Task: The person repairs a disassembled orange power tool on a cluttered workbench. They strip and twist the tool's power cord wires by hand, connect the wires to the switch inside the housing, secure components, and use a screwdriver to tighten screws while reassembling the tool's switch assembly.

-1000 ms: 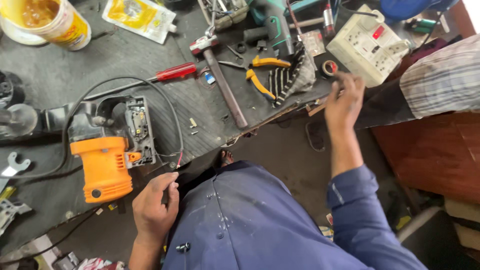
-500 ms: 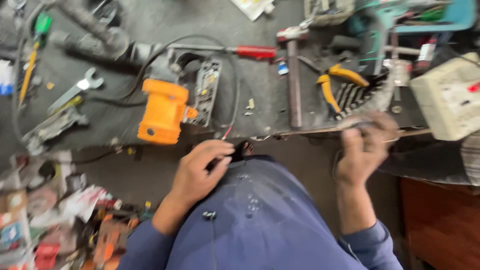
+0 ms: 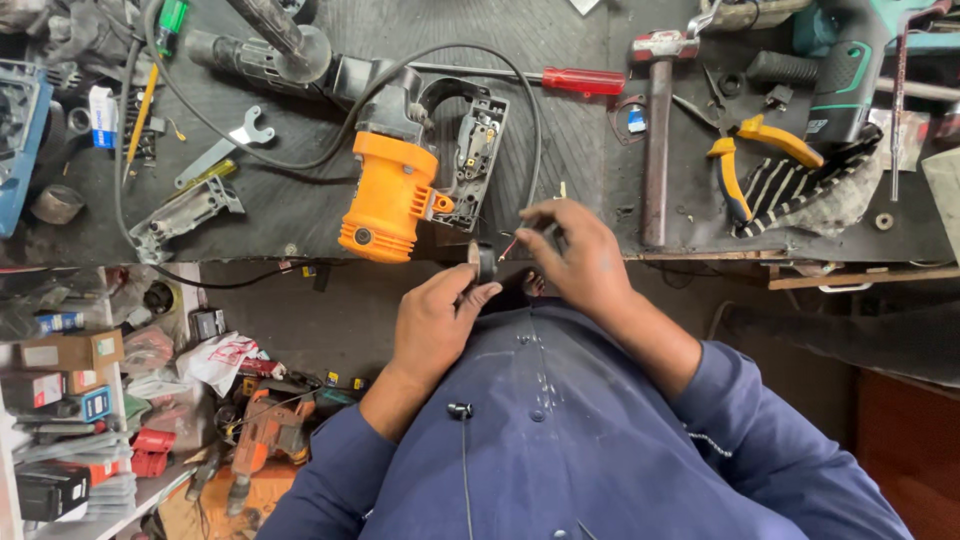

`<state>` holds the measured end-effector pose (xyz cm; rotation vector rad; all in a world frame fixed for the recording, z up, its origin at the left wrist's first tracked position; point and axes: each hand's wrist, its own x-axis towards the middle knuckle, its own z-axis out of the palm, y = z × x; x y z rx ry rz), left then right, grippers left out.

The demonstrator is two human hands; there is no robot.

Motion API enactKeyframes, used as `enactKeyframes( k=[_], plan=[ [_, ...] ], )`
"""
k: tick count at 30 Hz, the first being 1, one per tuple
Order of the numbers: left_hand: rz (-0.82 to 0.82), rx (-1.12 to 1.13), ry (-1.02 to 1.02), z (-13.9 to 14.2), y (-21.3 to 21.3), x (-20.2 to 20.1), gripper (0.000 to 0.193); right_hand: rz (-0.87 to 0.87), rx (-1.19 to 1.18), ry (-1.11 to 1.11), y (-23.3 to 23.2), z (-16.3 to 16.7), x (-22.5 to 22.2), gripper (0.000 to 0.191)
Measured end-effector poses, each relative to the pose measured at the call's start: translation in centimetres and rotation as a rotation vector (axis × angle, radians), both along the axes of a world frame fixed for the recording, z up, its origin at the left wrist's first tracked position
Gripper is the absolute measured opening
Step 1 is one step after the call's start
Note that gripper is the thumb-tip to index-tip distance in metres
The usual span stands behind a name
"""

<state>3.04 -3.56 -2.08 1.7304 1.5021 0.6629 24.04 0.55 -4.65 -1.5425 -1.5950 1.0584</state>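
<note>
Two hands working a small dark round part at the worktop's near edge, below a dismantled orange power tool.

The left hand was closed in a pinch on the small dark round part, held at about five o'clock from the orange power tool; the right hand, at three o'clock from the part, had its fingertips pinched together on thin wire ends. The part looked light, rigid and easily dropped, best taken by its rim between thumb and forefinger; the wires looked soft and liable to bend or snap. The part's face, and how the wires met it, were hidden by the fingers. The worktop was cut off at the top.
</note>
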Motion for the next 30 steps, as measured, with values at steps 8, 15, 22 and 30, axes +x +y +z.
enactKeyframes(
  k=[8, 15, 22, 30],
  plan=[
    [-0.212, 0.0, 0.016, -1.2, 1.8, -1.7, 0.03, 0.176, 0.319, -0.351, 1.2, 0.0, -1.1, 0.02],
    [-0.292, -0.04, -0.073, -0.6, 3.8, -2.9, 0.038, 0.314, 0.394, -0.327, 1.0, 2.6, -0.3, 0.021],
    [-0.328, -0.22, -0.203, 0.0, 5.1, -3.4, 0.027, 0.402, 0.442, -0.365, 1.3, 4.4, -0.9, 0.026],
    [-0.329, -0.245, -0.311, 0.2, 4.7, -3.1, 0.022, 0.148, 0.204, -0.31, 0.5, 5.6, -1.1, 0.037]
  ],
)
